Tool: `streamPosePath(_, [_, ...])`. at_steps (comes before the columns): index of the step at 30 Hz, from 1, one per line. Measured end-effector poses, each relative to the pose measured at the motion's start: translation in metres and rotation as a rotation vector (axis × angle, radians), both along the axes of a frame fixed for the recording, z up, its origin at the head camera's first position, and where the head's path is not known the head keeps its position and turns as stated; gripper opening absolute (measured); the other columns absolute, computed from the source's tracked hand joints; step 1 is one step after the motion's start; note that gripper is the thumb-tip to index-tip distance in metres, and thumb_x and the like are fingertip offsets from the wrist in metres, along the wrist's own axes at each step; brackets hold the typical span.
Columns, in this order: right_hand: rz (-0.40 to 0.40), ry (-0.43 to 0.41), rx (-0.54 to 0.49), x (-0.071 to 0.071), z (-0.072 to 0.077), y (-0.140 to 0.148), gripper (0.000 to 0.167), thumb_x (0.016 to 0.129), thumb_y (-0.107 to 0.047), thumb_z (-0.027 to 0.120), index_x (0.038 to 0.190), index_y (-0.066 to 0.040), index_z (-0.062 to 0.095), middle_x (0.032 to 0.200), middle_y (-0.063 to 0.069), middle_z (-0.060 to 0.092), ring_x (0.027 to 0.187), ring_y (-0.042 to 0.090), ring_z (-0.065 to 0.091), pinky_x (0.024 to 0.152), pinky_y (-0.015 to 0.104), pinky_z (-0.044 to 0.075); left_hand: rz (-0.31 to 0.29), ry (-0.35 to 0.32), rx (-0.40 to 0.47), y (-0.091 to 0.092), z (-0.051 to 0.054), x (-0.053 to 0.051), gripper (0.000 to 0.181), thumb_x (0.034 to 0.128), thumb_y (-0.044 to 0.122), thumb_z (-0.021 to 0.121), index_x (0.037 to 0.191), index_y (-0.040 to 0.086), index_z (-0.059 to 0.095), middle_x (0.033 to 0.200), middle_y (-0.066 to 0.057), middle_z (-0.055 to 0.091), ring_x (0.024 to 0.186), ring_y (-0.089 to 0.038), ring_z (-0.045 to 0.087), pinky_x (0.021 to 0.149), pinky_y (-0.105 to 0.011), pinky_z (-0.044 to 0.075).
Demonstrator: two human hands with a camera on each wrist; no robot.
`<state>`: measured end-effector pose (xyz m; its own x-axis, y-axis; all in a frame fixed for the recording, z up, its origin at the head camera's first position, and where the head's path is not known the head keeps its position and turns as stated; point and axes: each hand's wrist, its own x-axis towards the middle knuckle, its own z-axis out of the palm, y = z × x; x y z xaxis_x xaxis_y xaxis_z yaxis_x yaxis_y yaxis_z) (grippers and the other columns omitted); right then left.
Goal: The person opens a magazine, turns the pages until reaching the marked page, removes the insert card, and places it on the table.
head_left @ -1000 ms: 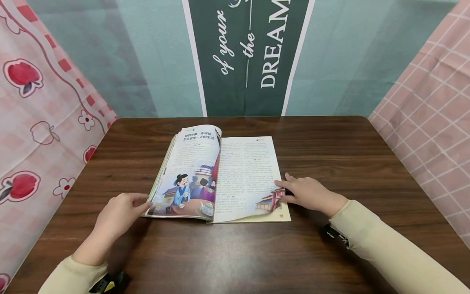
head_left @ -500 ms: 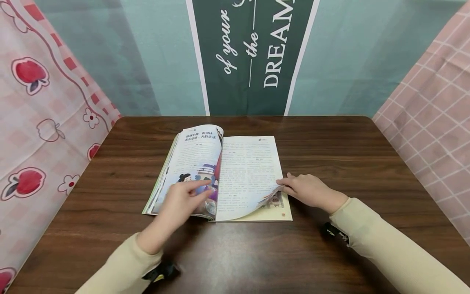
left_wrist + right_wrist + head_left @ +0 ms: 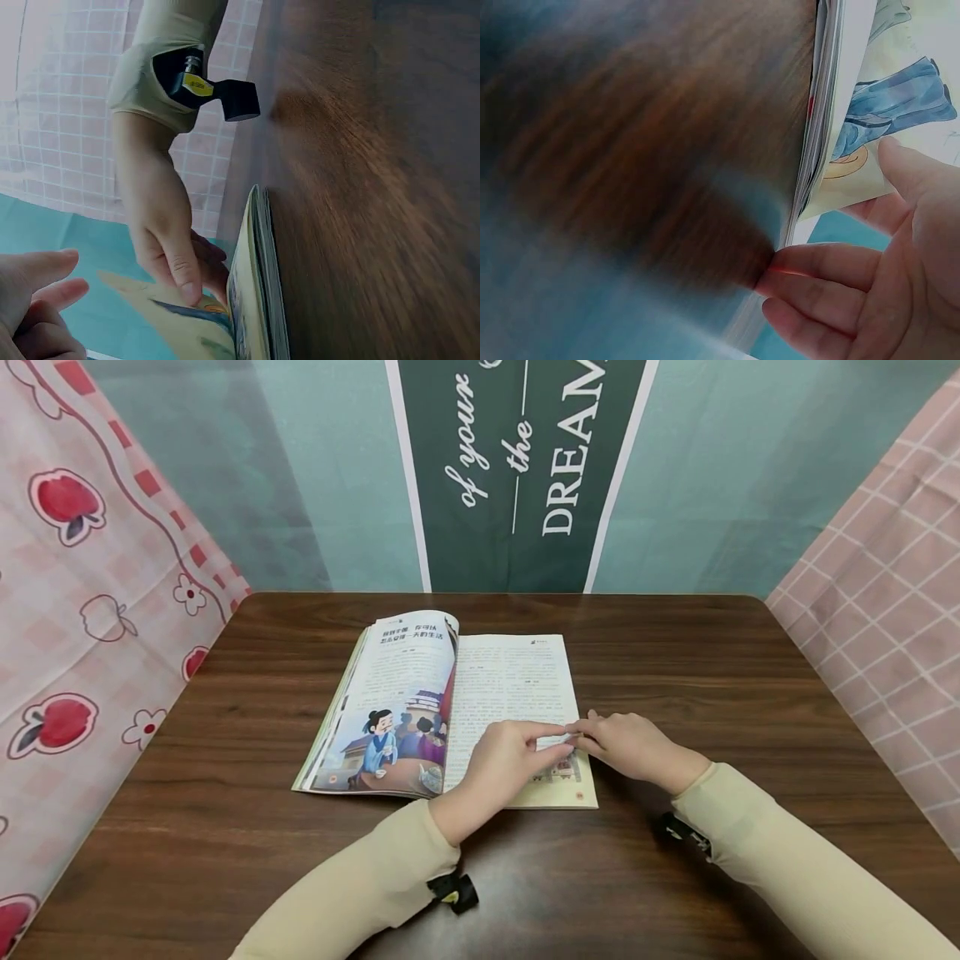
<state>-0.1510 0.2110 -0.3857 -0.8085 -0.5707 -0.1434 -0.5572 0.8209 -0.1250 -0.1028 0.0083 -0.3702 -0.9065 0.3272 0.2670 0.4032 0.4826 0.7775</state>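
Note:
An open magazine [image 3: 510, 677] lies on the table, a drawing of a figure in blue on its left page [image 3: 382, 735]. At its right edge my right hand [image 3: 630, 747] pinches the lifted lower corner of a right-hand page [image 3: 855, 184], thumb on the face and a finger behind; its other fingers touch the stack's edge. My left hand [image 3: 506, 760] reaches across the right page, its thumb and forefinger apart close to the lifted corner. In the left wrist view, a small gap shows between those fingertips and the page [image 3: 169, 315]. Part of the right page is hidden under my left hand.
The dark wooden table [image 3: 697, 668] extends around the magazine. A blue-green cloth with white lettering [image 3: 570, 452] hangs behind it. A fruit-patterned cloth [image 3: 67, 610] borders the left side and a pink checked cloth [image 3: 885, 552] the right.
My left hand has moved right from the magazine's left edge, over the left page, to the right page's corner. My right hand has lifted and curled that corner, staying nearly in place.

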Motion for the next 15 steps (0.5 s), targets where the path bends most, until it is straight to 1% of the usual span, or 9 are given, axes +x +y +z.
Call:
streamPosePath(2, [0.0,0.011,0.004,0.001,0.0,0.0,0.03,0.095,-0.023,0.053,0.119,-0.007,0.063,0.117,0.034,0.054,0.089,0.038,0.064,0.07,0.048,0.05,0.003,0.006,0.005,0.006,-0.001,-0.001,0.024,0.0822,0.024,0.072,0.104,0.014,0.073,0.043,0.01,0.039,0.04,0.0,0.031,0.04,-0.019,0.026])
streamPosePath(6, [0.001,0.024,0.004,0.002,-0.001,0.0,0.03,0.094,-0.022,0.054,0.119,-0.006,0.062,0.116,0.035,0.054,0.091,0.039,0.063,0.071,0.049,0.049,0.016,0.017,-0.029,0.011,-0.005,-0.004,0.02,0.0835,0.025,0.071,0.101,0.015,0.075,0.043,0.012,0.044,0.04,0.001,0.032,0.04,-0.019,0.027])
streamPosePath(8, [0.0,0.026,-0.003,0.001,-0.001,-0.001,0.032,0.095,-0.024,0.054,0.12,-0.006,0.061,0.116,0.034,0.054,0.091,0.039,0.063,0.071,0.049,0.049,0.028,0.025,-0.049,0.012,-0.007,-0.006,0.017,0.0845,0.025,0.07,0.097,0.015,0.076,0.046,0.01,0.05,0.041,0.001,0.032,0.041,-0.019,0.028])
streamPosePath(9, [-0.002,0.03,-0.004,0.001,-0.001,-0.001,0.035,0.095,-0.026,0.054,0.123,-0.006,0.06,0.116,0.034,0.055,0.09,0.039,0.063,0.07,0.049,0.05,0.036,0.033,-0.052,0.012,-0.007,-0.007,0.016,0.0851,0.024,0.069,0.096,0.015,0.076,0.051,0.009,0.057,0.043,0.001,0.033,0.042,-0.019,0.029])
streamPosePath(10, [-0.009,0.028,-0.004,0.001,-0.001,-0.001,0.041,0.095,-0.03,0.053,0.127,-0.005,0.056,0.111,0.032,0.058,0.086,0.036,0.064,0.069,0.047,0.05,0.042,0.04,-0.05,0.011,-0.008,-0.008,0.015,0.0856,0.023,0.068,0.094,0.014,0.076,0.056,0.007,0.062,0.043,0.001,0.033,0.043,-0.019,0.029])
streamPosePath(12, [-0.028,0.002,-0.016,0.0,0.0,0.0,0.056,0.094,-0.037,0.053,0.137,-0.001,0.044,0.091,0.025,0.065,0.07,0.03,0.064,0.061,0.042,0.049,0.06,0.052,-0.03,0.007,-0.007,-0.01,0.013,0.0857,0.021,0.068,0.092,0.013,0.077,0.067,0.004,0.068,0.044,0.0,0.034,0.044,-0.019,0.03])
streamPosePath(13, [-0.042,-0.021,-0.021,0.0,0.001,0.001,0.066,0.093,-0.042,0.052,0.141,0.0,0.036,0.079,0.019,0.065,0.062,0.027,0.062,0.057,0.039,0.048,0.07,0.054,-0.014,0.005,-0.006,-0.011,0.012,0.0857,0.02,0.068,0.091,0.012,0.076,0.068,0.002,0.068,0.044,-0.001,0.034,0.043,-0.019,0.03])
streamPosePath(14, [-0.057,-0.047,-0.026,0.0,0.002,0.003,0.075,0.092,-0.045,0.052,0.145,0.001,0.026,0.068,0.014,0.061,0.054,0.023,0.057,0.054,0.036,0.045,0.086,0.06,0.0,0.001,-0.005,-0.012,0.012,0.0857,0.019,0.068,0.091,0.012,0.076,0.068,0.001,0.068,0.043,-0.001,0.034,0.043,-0.019,0.03])
streamPosePath(15, [-0.074,-0.076,-0.031,0.0,0.003,0.005,0.082,0.091,-0.049,0.052,0.147,0.001,0.018,0.06,0.008,0.056,0.05,0.019,0.052,0.053,0.034,0.042,0.106,0.074,0.015,-0.003,-0.004,-0.014,0.012,0.0853,0.018,0.068,0.09,0.011,0.076,0.065,0.001,0.067,0.043,-0.002,0.034,0.042,-0.019,0.029])
